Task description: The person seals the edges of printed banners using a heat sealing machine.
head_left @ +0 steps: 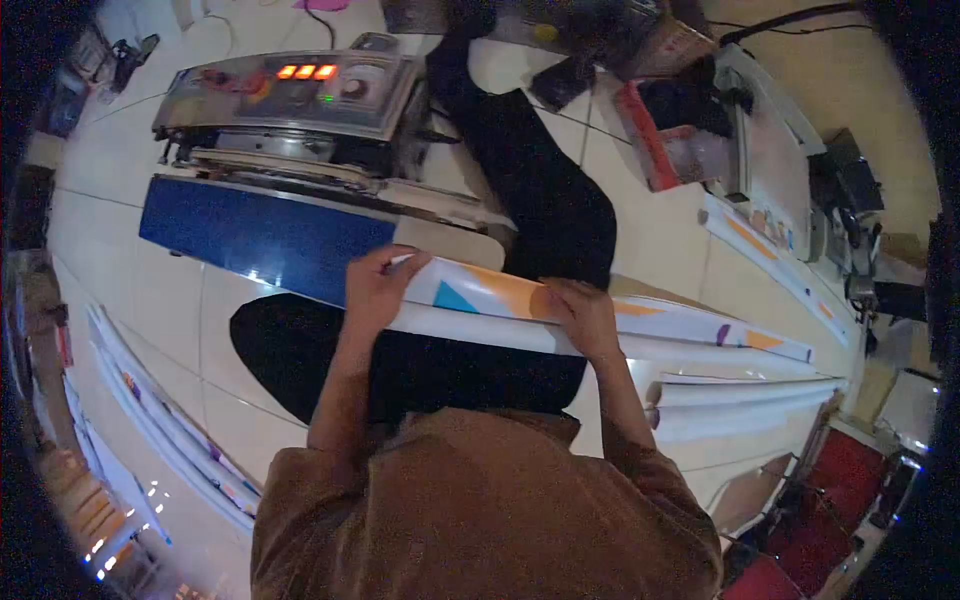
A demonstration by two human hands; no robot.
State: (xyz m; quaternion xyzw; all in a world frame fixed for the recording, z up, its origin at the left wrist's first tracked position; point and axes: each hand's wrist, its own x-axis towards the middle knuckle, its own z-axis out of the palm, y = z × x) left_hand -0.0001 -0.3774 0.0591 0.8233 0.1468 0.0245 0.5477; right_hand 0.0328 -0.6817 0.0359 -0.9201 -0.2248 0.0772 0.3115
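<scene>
Head view showed left hand point(375, 290) and right hand point(585, 318) gripping a printed white bag point(490, 295), apparently plastic; blue conveyor point(260, 235) lay beyond the left hand.

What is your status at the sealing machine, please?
Left hand and right hand both gripping printed bag. Bag held over lap, short of blue conveyor. Stacked bags at right, apart from hands.
</scene>
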